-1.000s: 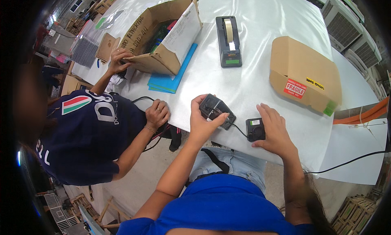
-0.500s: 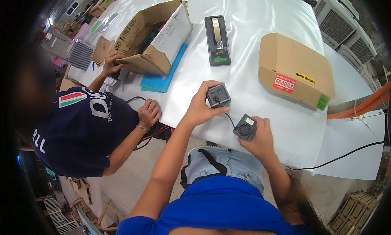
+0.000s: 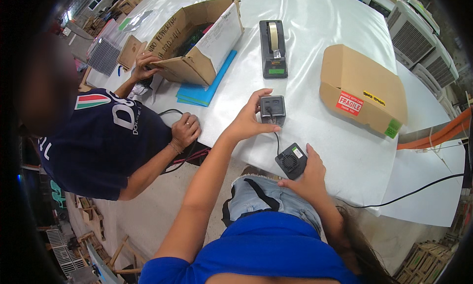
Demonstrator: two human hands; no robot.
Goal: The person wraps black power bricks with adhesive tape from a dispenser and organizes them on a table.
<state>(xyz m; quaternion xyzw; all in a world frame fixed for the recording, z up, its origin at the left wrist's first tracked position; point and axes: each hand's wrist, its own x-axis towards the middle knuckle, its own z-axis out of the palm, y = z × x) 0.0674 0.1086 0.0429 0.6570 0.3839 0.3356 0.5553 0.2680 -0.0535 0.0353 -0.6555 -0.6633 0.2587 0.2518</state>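
Cupping a black device with a round grille (image 3: 290, 161) near the worktop's near edge, the right hand (image 3: 308, 177) keeps its thumb and fingers well apart around the piece; how firmly that grip holds cannot be told. A thin black cable (image 3: 278, 142) runs from the device to a black cube (image 3: 272, 109) just beyond, over the white-covered worktop (image 3: 305, 107). The left hand (image 3: 250, 117) curves around the cube's left side, its grip about as wide as the cube, with contact at the fingertips unclear. To the left, a co-worker's hand (image 3: 185, 130) is near the worktop's edge, while the other hand (image 3: 144, 66) touches the flap of an open cardboard box (image 3: 189, 70), partly over blue sheets (image 3: 197, 93). Farther on stands a black tape dispenser (image 3: 274, 50); to the right sits a closed brown carton (image 3: 362, 82) bearing a red-and-white label. Grilled white units (image 3: 414, 40) stand beyond the worktop.
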